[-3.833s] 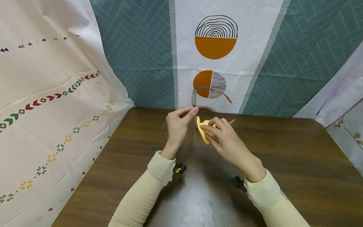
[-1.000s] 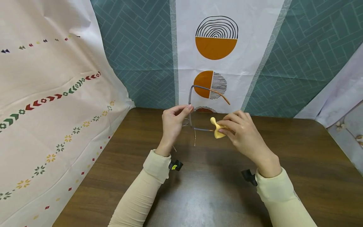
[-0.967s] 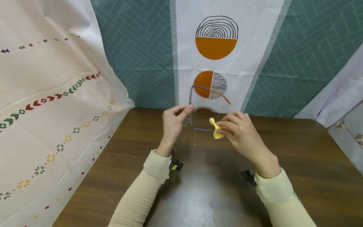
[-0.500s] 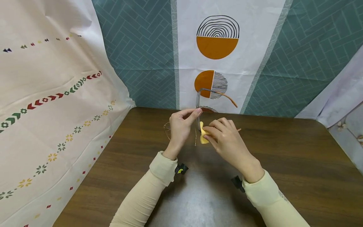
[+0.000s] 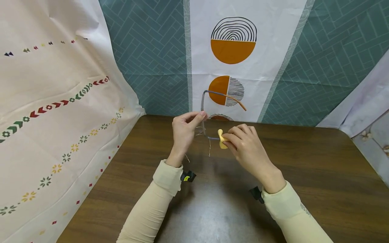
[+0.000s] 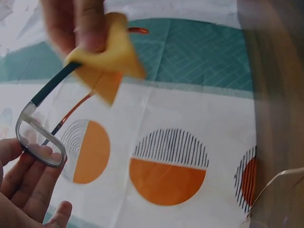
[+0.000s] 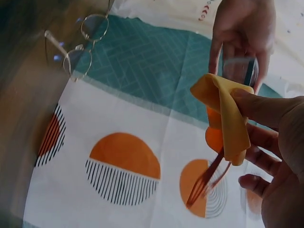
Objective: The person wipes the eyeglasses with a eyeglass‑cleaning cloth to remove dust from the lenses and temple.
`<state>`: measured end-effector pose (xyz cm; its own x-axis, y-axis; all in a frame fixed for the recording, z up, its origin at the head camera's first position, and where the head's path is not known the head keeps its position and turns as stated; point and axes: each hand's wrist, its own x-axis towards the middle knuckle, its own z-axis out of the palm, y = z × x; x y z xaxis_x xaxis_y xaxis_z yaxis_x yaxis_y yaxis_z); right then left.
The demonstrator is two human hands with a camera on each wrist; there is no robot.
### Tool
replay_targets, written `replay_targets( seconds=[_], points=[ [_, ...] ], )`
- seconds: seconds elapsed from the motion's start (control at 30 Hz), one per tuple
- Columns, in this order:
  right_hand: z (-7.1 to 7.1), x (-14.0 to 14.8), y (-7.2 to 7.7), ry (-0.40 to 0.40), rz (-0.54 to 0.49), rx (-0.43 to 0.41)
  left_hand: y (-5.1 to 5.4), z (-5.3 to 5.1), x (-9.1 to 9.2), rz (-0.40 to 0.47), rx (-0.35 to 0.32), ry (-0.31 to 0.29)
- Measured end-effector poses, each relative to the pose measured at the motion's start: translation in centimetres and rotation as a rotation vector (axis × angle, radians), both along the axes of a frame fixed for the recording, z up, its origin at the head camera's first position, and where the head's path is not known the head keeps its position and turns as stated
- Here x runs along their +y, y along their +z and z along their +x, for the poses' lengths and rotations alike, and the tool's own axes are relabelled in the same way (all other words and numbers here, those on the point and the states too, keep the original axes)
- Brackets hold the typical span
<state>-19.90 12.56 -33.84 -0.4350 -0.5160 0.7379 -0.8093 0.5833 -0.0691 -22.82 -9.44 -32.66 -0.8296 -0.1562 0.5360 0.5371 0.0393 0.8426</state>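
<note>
My left hand (image 5: 183, 133) holds a pair of eyeglasses (image 5: 217, 93) by the front, fingers and thumb at the lenses. They are raised above the table, turned sideways, with one temple arm above the other. The dark temples (image 6: 51, 84) end in orange-brown tips. My right hand (image 5: 250, 150) pinches a folded yellow cloth (image 7: 228, 114) round the lower temple, whose tip end is hidden in the head view. In the left wrist view, that hand and the cloth (image 6: 111, 54) are blurred.
A second pair of glasses with thin gold rims (image 7: 57, 42) lies on the brown wooden table (image 5: 146, 168), behind my left hand. A patterned green and white cloth (image 5: 158, 67) hangs along the back edge, and a cream cloth (image 5: 70, 128) on the left.
Since half a second ago, my left hand with the eyeglasses has moved left and slightly up. The cloth has gone from near the lens front to farther along the lower temple.
</note>
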Motion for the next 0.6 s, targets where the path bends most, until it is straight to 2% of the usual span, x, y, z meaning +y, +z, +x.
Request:
replay_targets(
  seconds=[0.27,0.6],
  points=[
    [-0.7,1.4,0.3,0.010,-0.029,-0.008,0.9,-0.3,-1.9,0.058,-0.013,-0.006],
    [-1.4,2.5,0.3,-0.006,-0.046,-0.026,1.0,-0.2,-2.1,0.086,-0.037,-0.016]
  ],
)
